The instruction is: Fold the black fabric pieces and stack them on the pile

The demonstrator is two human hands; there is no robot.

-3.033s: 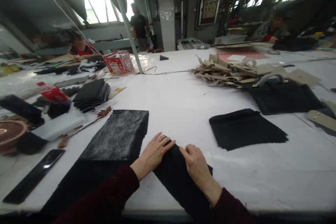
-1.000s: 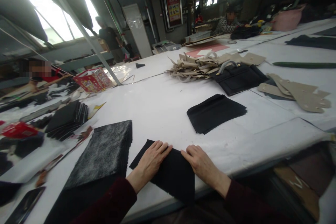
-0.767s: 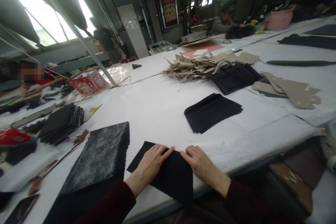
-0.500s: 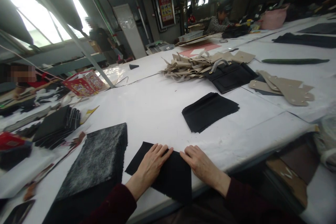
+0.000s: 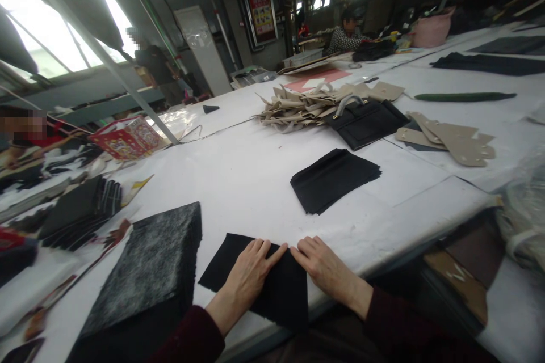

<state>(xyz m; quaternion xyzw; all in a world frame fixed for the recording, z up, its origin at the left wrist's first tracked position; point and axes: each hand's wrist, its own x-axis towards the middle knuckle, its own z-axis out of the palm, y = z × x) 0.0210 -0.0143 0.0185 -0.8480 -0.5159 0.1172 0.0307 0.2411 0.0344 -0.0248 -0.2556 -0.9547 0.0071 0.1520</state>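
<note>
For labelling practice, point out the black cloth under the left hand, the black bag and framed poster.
Black cloth point(image 5: 286, 286): head view, right half.
Black bag point(image 5: 368, 125): head view, front panel.
Framed poster point(image 5: 262, 15): head view, printed sheet.

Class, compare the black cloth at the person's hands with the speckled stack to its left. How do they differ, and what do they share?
Surface: the black cloth is plain; the speckled stack has a mottled grey top.
Thickness: the black cloth looks thin, while the speckled stack shows many layers along its edge.
Contact: the left hand and right hand touch the black cloth; neither touches the speckled stack.
Shared: both lie on the white table.
</note>
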